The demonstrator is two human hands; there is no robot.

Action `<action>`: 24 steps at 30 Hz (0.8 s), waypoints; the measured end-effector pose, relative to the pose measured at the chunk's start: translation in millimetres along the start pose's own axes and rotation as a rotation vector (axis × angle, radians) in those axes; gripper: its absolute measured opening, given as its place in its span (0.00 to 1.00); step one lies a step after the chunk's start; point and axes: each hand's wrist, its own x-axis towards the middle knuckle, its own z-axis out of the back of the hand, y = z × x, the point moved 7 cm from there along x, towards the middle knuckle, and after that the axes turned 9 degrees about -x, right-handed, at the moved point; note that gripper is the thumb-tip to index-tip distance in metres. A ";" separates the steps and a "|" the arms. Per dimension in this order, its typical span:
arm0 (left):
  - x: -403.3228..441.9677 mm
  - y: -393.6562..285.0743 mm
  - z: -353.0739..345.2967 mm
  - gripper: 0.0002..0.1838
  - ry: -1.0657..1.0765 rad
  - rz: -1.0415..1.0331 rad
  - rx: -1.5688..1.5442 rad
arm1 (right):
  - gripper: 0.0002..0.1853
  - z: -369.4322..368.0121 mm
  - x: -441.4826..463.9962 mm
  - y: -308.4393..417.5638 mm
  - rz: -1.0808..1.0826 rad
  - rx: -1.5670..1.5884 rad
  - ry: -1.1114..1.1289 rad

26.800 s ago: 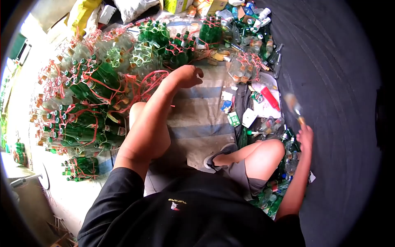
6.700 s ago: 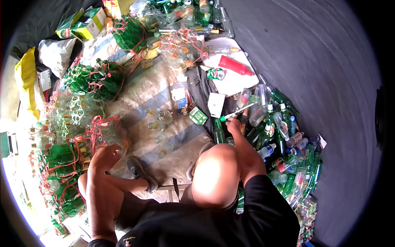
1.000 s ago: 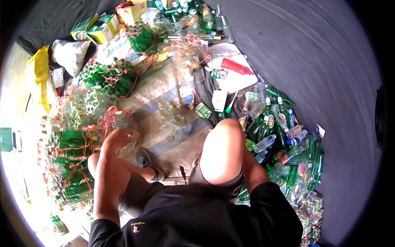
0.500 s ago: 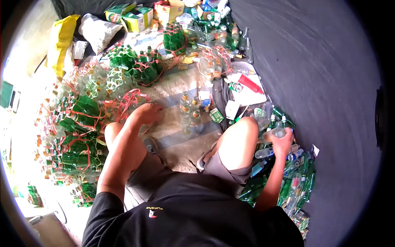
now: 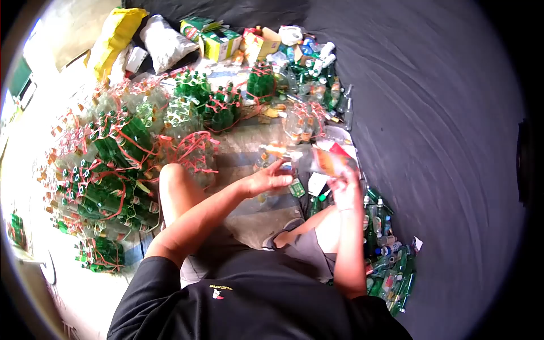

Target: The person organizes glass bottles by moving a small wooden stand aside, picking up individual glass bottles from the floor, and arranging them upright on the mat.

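A clear glass bottle with an orange label (image 5: 328,162) lies sideways in the air, blurred by motion, its neck pointing left. My right hand (image 5: 345,184) is closed around its base end. Just below the neck is my left hand (image 5: 269,180), thumb and fingers apart, with nothing seen in it. Under and behind that hand, several clear bottles (image 5: 264,161) stand upright on the floor, partly hidden by the hand and the held bottle. Beside them lies a small green pack (image 5: 296,188).
At left are many bottle bundles (image 5: 122,141) tied with pink string. Loose bottles (image 5: 396,272) pile up beside my right leg. Boxes (image 5: 222,45), a white sack (image 5: 164,44) and a yellow sack (image 5: 116,37) stand at the back. Black sheeting (image 5: 442,141) covers the right side.
My right hand has brought a bottle from beside the pile up and leftward to the front of me. The left hand has moved right, toward its neck. The view has shifted.
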 end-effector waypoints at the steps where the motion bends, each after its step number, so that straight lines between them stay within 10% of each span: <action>1: 13.0 5.9 9.1 0.52 0.134 -0.066 0.025 | 0.16 -6.5 2.1 -43.0 -0.140 0.080 0.072; 6: -4.7 -17.7 46.6 0.34 -0.160 -0.270 -0.341 | 0.17 -30.0 -27.7 -149.5 -0.569 -0.006 0.241; 10: -17.4 -4.3 44.0 0.30 -0.244 -0.304 -0.036 | 0.20 -12.5 -11.3 -140.2 -0.275 -0.837 0.359; 17: -15.0 43.7 -13.8 0.35 0.006 0.032 0.776 | 0.20 -71.4 -37.7 -37.1 0.048 -1.015 0.521; 24: -9.9 76.8 -26.4 0.38 0.105 -0.011 0.905 | 0.18 -66.8 -61.5 -31.0 0.150 -1.516 0.368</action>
